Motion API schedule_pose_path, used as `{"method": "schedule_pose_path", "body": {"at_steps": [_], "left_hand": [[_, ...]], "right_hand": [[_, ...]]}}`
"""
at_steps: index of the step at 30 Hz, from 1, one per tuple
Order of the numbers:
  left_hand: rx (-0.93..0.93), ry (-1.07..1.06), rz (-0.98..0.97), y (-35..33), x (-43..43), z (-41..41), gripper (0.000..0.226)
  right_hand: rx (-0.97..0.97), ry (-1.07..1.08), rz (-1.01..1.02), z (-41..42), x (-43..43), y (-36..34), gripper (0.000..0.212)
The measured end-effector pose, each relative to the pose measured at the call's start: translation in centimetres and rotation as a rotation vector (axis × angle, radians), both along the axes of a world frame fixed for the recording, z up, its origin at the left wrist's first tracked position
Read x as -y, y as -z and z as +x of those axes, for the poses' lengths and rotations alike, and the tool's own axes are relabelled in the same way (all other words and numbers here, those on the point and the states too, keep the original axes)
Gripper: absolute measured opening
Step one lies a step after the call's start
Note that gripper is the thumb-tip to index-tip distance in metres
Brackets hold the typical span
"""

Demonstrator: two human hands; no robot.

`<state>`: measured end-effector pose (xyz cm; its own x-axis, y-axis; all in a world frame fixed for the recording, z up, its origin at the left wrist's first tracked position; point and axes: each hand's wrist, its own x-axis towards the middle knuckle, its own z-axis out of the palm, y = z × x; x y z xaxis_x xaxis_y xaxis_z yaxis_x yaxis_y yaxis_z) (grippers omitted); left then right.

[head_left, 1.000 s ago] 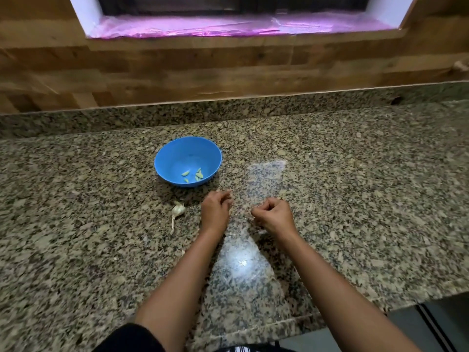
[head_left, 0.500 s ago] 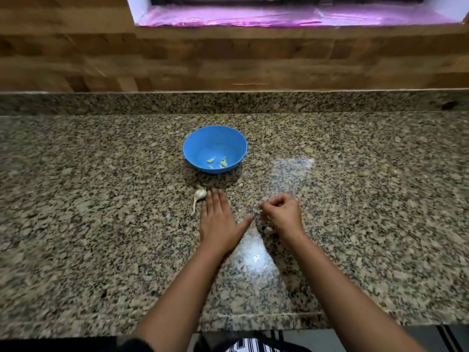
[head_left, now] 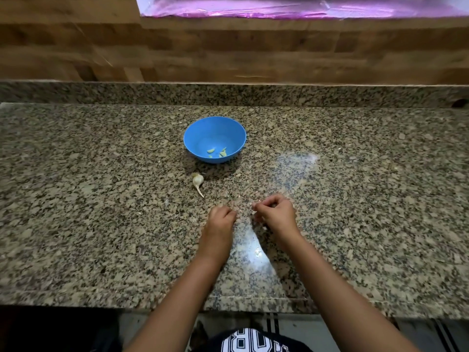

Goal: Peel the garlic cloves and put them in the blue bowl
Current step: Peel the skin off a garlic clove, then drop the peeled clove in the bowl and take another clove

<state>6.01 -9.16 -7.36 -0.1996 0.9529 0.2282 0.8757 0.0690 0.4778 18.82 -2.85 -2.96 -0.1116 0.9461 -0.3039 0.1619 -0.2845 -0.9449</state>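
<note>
The blue bowl (head_left: 200, 134) stands on the granite counter (head_left: 101, 224) at the middle, with a few peeled pale-green garlic cloves (head_left: 218, 153) in its bottom. Just in front of it lies a white garlic remnant with a long stem (head_left: 198, 181). My left hand (head_left: 220, 221) rests on the counter below that, fingers curled into a fist; nothing shows in it. My right hand (head_left: 278, 215) is beside it, a short gap apart, its fingertips pinched on a small pale garlic piece that barely shows.
A granite backsplash (head_left: 330, 95) and a wooden wall (head_left: 228, 52) rise behind the counter, below a pink-lit window sill (head_left: 279, 8). The counter's front edge (head_left: 253, 304) runs under my forearms.
My left hand, flat with fingers spread next to the garlic remnant half a second ago, has curled into a fist and drawn back. The right hand stays pinched. The camera has shifted left.
</note>
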Motion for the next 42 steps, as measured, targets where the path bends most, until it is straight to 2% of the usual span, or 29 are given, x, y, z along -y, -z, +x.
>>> {"method": "schedule_pose_path", "body": {"at_steps": [5,7,13,16,19,23,29,33,38,42], "left_hand": [[0.027,-0.016,-0.062,-0.7,-0.5,0.2,0.028],[0.128,-0.081,-0.062,-1.1,-0.1,-0.2,0.025],[0.820,-0.521,0.085,-2.7,4.5,-4.0,0.013],[1.177,-0.699,0.293,-3.2,8.3,-8.3,0.019],[1.374,-0.821,0.510,-3.9,14.3,-13.9,0.022],[1.433,-0.966,0.695,-4.7,23.2,-22.0,0.019],[1.471,-1.122,0.770,-3.0,33.3,-32.3,0.016],[1.477,-1.237,0.729,-1.1,36.7,-36.9,0.012],[1.479,-1.380,0.719,2.2,40.0,-41.2,0.022],[1.531,-1.458,0.602,5.5,41.5,-43.4,0.018]], "right_hand": [[0.006,-0.040,-0.032,-1.1,1.0,0.0,0.018],[-0.054,-0.068,-0.056,-1.8,1.6,-0.3,0.017],[-0.099,-0.295,-0.126,-7.2,4.4,-1.2,0.012],[-0.093,-0.409,-0.151,-12.4,7.5,-1.7,0.012],[-0.136,-0.534,-0.177,-19.2,12.2,-2.4,0.011],[-0.162,-0.698,-0.203,-29.3,20.1,-3.0,0.019],[-0.129,-0.793,-0.286,-41.2,29.4,-2.2,0.017],[-0.060,-0.846,-0.303,-47.0,32.5,-0.3,0.017],[0.019,-0.914,-0.349,-52.3,34.8,3.9,0.017],[0.069,-0.858,-0.436,-55.3,35.8,7.3,0.019]]}}
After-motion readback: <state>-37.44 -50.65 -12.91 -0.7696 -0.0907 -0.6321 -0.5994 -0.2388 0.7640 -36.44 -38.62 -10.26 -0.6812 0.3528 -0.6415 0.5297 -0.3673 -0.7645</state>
